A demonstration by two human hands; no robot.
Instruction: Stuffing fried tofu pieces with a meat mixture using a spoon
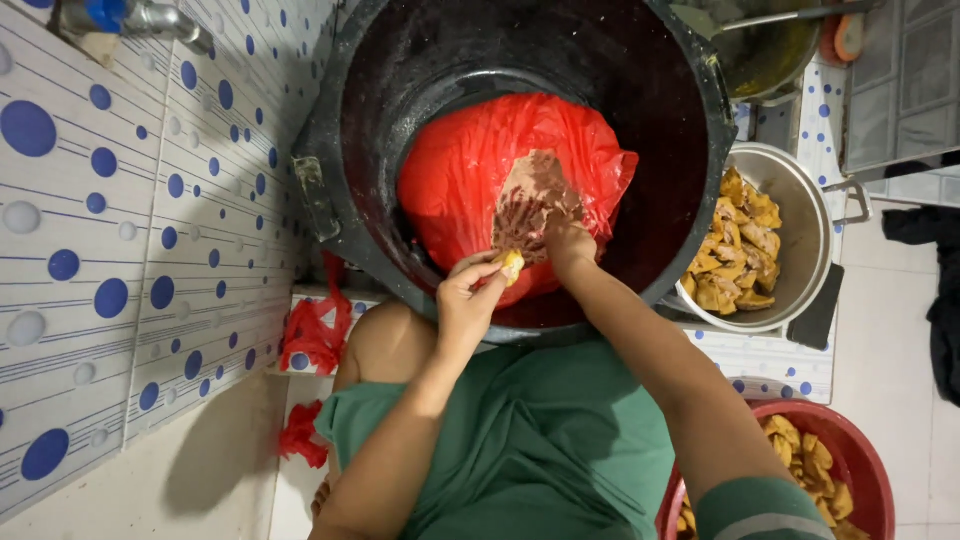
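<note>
Yellow snack piece point(511, 265) — small, perhaps fried, pinched in left hand point(468, 298), right hand point(568, 243) spread on red bag point(470, 170)

The person wears a loose green garment point(545, 440) that covers the lap and chest. The right sleeve point(765, 510) is the same green, short, with a pale stripe across its hem. Both forearms are bare, without rings, bracelets or a watch.

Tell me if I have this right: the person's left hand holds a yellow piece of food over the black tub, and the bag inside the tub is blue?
Not quite. The head view shows the bag inside the black tub is red, not blue. The left hand does hold a yellow piece of food over the tub.
</note>
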